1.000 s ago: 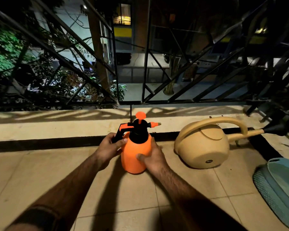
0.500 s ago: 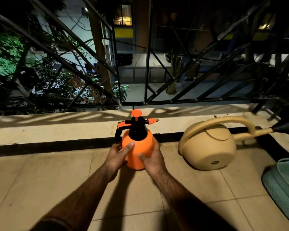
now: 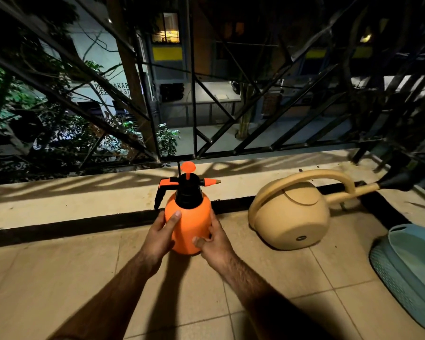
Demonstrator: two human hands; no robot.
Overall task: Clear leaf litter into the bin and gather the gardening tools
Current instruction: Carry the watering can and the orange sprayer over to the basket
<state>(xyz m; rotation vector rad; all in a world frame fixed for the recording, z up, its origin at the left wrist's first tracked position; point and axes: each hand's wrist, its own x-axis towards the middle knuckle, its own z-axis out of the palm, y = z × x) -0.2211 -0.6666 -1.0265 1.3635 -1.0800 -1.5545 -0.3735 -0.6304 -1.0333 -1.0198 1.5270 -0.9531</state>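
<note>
Both hands clasp an orange pressure sprayer (image 3: pixel 190 224) standing upright on the tiled floor (image 3: pixel 84 278) beside the ledge: left hand (image 3: pixel 160 238) and right hand (image 3: pixel 215 242) curl their fingers round its body. A beige watering can (image 3: pixel 290 214) sits nearby to the right, apart.

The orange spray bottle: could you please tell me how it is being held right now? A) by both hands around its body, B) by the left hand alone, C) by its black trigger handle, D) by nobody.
A: the left hand and the right hand each wrap one side of the spray bottle, and the trigger handle is untouched.
</note>
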